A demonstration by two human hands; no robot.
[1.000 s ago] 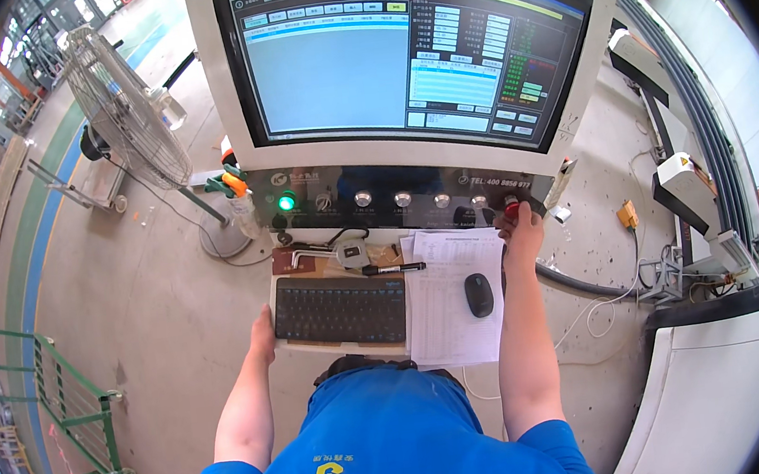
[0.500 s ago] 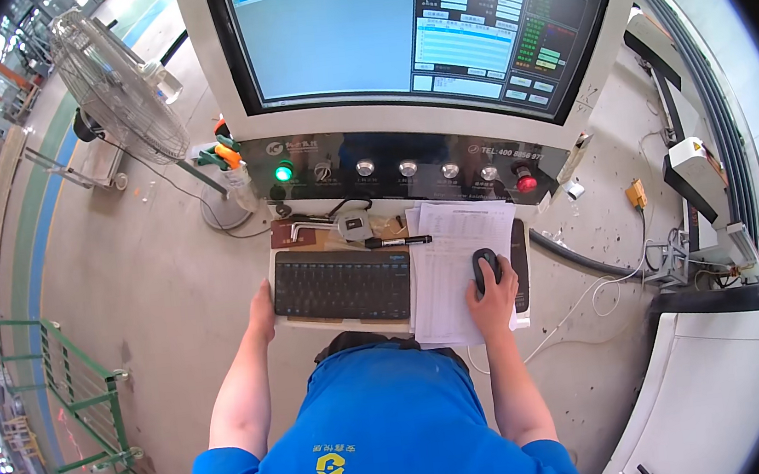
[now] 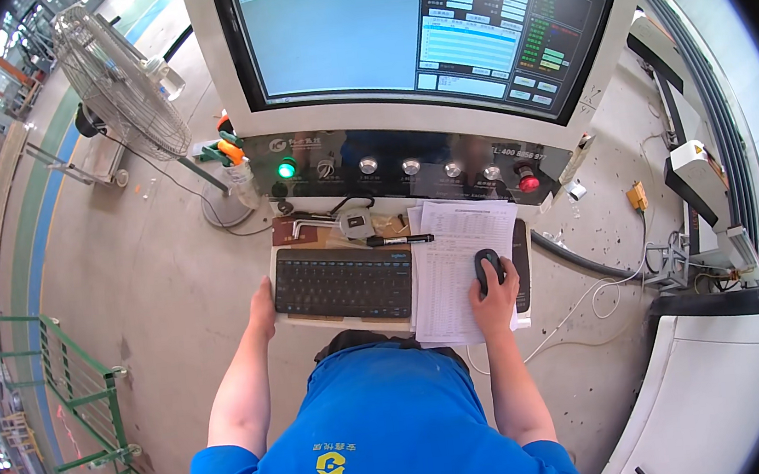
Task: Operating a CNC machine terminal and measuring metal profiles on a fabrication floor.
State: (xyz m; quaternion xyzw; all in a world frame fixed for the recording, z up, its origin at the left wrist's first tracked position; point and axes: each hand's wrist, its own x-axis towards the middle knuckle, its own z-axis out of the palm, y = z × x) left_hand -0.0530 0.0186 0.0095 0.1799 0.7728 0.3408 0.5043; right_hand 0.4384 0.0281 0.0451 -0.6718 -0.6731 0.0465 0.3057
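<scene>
My right hand is closed over a black computer mouse, which sits on a stack of printed sheets. Left of the papers lies a black keyboard on a pale tray. My left hand grips the tray's left edge beside the keyboard; its fingers are partly hidden there. A black marker lies above the keyboard, across the papers' left edge. Behind it are a tape measure and some hex keys.
Beyond the tray rises a control panel with a lit green button and a red knob, under a large monitor. A floor fan and green metal rack stand left. A white cabinet is at right.
The view has shifted very slightly. Both hands keep their places, the right on the mouse and the left at the tray's edge.
</scene>
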